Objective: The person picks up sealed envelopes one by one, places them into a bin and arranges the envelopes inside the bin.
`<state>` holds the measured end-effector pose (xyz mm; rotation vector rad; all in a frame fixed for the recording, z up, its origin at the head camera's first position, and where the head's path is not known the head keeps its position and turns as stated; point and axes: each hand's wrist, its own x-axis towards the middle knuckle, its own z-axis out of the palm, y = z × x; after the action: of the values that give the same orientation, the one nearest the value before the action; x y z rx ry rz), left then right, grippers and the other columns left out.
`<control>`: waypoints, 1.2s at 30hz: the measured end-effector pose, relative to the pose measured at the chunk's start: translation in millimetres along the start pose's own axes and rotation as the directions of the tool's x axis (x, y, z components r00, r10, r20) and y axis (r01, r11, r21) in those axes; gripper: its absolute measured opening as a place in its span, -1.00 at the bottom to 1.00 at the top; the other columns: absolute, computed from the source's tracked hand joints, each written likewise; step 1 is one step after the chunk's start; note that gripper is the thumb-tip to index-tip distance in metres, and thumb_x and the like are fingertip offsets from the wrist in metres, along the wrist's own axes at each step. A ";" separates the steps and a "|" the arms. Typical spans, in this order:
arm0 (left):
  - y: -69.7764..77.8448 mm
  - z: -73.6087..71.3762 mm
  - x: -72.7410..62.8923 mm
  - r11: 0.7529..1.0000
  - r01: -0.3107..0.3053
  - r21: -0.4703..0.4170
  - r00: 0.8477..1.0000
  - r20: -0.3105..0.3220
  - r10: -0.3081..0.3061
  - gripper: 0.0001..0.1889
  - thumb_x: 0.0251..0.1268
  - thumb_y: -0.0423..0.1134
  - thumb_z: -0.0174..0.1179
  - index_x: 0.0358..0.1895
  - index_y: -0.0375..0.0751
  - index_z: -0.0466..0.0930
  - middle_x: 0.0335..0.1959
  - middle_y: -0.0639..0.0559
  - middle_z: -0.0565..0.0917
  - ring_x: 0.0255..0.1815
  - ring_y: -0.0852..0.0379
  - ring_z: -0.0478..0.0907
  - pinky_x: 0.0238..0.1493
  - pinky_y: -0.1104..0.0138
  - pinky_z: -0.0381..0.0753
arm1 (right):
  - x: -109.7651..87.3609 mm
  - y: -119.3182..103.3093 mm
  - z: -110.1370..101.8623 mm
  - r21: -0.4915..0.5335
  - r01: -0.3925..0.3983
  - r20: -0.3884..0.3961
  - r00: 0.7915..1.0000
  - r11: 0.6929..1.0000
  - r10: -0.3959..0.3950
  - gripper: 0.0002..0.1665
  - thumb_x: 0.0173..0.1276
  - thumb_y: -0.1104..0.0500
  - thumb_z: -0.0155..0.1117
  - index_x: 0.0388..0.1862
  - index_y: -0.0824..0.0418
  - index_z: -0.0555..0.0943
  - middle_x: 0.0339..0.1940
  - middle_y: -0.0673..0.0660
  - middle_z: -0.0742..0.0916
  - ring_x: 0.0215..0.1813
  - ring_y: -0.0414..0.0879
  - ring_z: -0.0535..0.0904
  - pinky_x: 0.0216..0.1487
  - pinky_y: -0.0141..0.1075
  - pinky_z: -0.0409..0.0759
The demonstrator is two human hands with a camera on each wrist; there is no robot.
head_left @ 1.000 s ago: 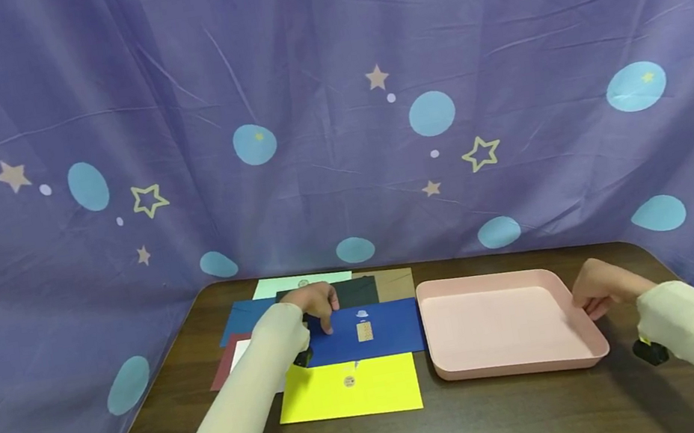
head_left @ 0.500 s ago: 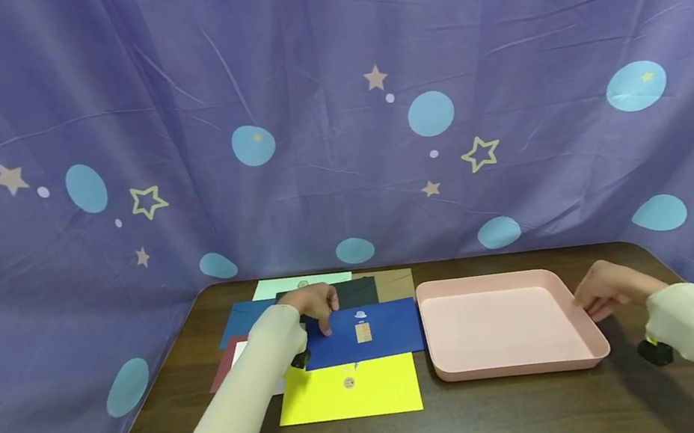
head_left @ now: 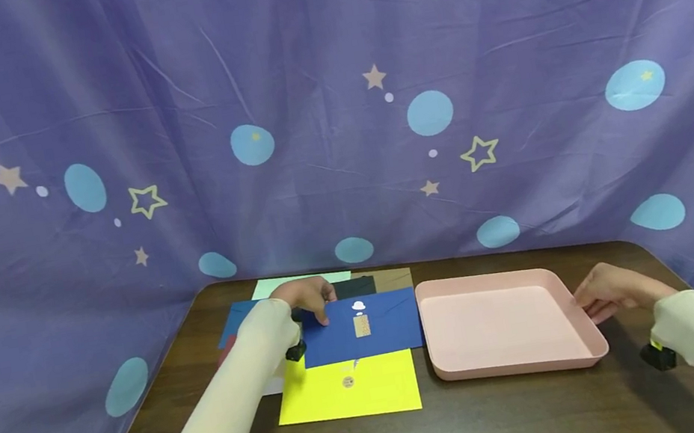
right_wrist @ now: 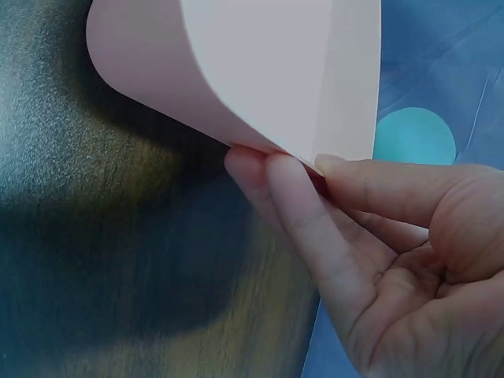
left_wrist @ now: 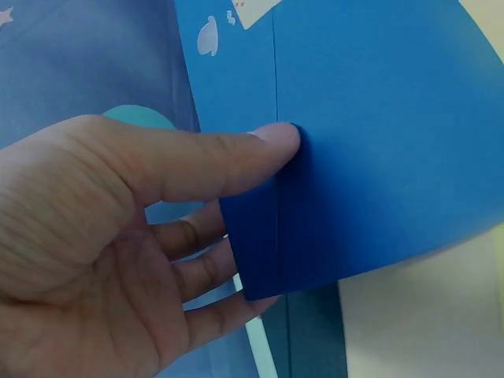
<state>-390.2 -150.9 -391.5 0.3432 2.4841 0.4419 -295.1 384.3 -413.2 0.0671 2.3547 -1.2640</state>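
Observation:
My left hand (head_left: 308, 298) pinches the left end of a blue envelope (head_left: 385, 328), thumb on top and fingers beneath. In the left wrist view the thumb (left_wrist: 268, 150) presses on the envelope (left_wrist: 378, 142) near its flap line, and the far edge is tipped up. A white hat-shaped sticker and a small patterned label mark its face. At the right, my right hand (head_left: 614, 291) pinches the right wall of a pink tray (head_left: 514, 366). The right wrist view shows thumb and fingers on either side of the tray's rim (right_wrist: 260, 138).
Under and around the blue envelope lie a yellow envelope (head_left: 349, 401), a dark green one (head_left: 358, 287), a tan one (head_left: 394, 281), a mint one (head_left: 272, 286) and a teal-blue one (head_left: 234, 321). A purple curtain (head_left: 340, 172) hangs behind the wooden table (head_left: 488, 421).
The blue envelope's far edge has risen off the pile in my left hand, which has moved slightly up and left. My right hand stays at the tray's right wall.

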 end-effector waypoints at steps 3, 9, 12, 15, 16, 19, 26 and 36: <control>2.0 -2.3 -5.2 0.999 -0.031 -0.017 0.999 0.011 0.031 -0.81 0.24 -0.43 0.38 -0.13 -0.18 0.64 -0.13 -0.01 0.66 -0.14 0.06 0.54 0.03 0.21 0.56 | 0.7 2.8 -0.3 0.004 -0.004 -0.003 1.000 1.000 0.004 -0.64 0.38 0.42 0.15 -0.03 0.79 0.51 -0.44 0.11 0.76 -0.37 -0.11 0.72 -0.25 -0.22 0.77; 2.0 -5.0 -11.7 0.995 -0.094 -0.012 0.996 0.004 0.094 -0.79 0.26 -0.53 0.28 -0.10 -0.22 0.66 -0.16 -0.02 0.68 -0.30 0.13 0.49 -0.19 0.30 0.53 | 1.9 7.0 -2.0 0.021 0.001 -0.005 1.000 1.000 -0.001 -0.64 0.38 0.41 0.16 -0.03 0.78 0.51 -0.43 0.12 0.77 -0.37 -0.11 0.72 -0.25 -0.22 0.77; 1.1 -6.3 -14.0 0.992 -0.121 0.035 0.993 -0.009 0.121 -0.74 0.24 -0.57 0.24 -0.08 -0.20 0.68 -0.17 -0.02 0.69 -0.37 0.17 0.42 -0.33 0.32 0.44 | 4.0 10.9 -3.7 0.043 0.015 0.020 1.000 0.999 -0.016 -0.65 0.34 0.38 0.22 -0.07 0.72 0.56 -0.43 0.11 0.77 -0.37 -0.11 0.72 -0.25 -0.23 0.77; 0.8 -7.6 -17.0 0.988 -0.145 0.060 0.989 -0.020 0.147 -0.69 0.21 -0.62 0.21 -0.07 -0.21 0.70 -0.18 -0.02 0.69 -0.39 0.19 0.40 -0.41 0.35 0.39 | 7.1 15.2 -5.9 0.069 0.029 0.060 0.998 0.997 -0.033 -0.68 0.31 0.36 0.26 -0.11 0.66 0.61 -0.43 0.11 0.78 -0.36 -0.11 0.73 -0.25 -0.25 0.76; 0.9 -8.1 -18.2 0.987 -0.148 0.059 0.988 -0.025 0.150 -0.68 0.20 -0.63 0.20 -0.07 -0.21 0.70 -0.18 -0.02 0.69 -0.39 0.19 0.40 -0.42 0.36 0.39 | 7.2 15.6 -6.1 0.069 0.034 0.072 0.997 0.997 -0.039 -0.68 0.31 0.35 0.26 -0.12 0.66 0.61 -0.43 0.11 0.78 -0.36 -0.12 0.73 -0.25 -0.25 0.76; 1.1 -9.6 -22.6 0.987 -0.154 0.039 0.987 -0.036 0.156 -0.66 0.19 -0.67 0.18 -0.09 -0.22 0.72 -0.22 -0.02 0.68 -0.39 0.19 0.41 -0.41 0.38 0.40 | 6.5 14.2 -5.0 0.057 0.020 0.048 0.999 0.998 -0.023 -0.67 0.32 0.36 0.24 -0.09 0.68 0.60 -0.41 0.13 0.79 -0.36 -0.10 0.73 -0.25 -0.23 0.77; -1.5 -18.3 -34.0 0.985 -0.169 0.025 0.984 -0.057 0.170 -0.65 0.22 -0.66 0.19 -0.05 -0.19 0.71 -0.34 0.01 0.61 -0.41 0.19 0.42 -0.45 0.37 0.42 | 3.8 8.4 -1.1 0.024 -0.007 -0.009 1.000 1.000 0.007 -0.68 0.37 0.41 0.15 -0.07 0.73 0.56 -0.43 0.14 0.78 -0.37 -0.09 0.73 -0.26 -0.21 0.77; -11.0 -31.4 -42.9 0.979 -0.203 0.008 0.977 -0.069 0.203 -0.59 0.20 -0.72 0.11 -0.01 -0.25 0.69 -0.32 -0.01 0.57 -0.35 0.16 0.41 -0.40 0.39 0.39 | 1.8 5.0 -0.1 0.012 -0.011 -0.016 1.000 1.000 0.011 -0.67 0.37 0.41 0.16 -0.06 0.74 0.55 -0.44 0.14 0.77 -0.38 -0.09 0.72 -0.27 -0.21 0.77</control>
<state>-376.1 -182.8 -349.8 0.5950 2.5264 0.5438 -295.5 386.9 -417.7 0.0938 2.3571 -1.2774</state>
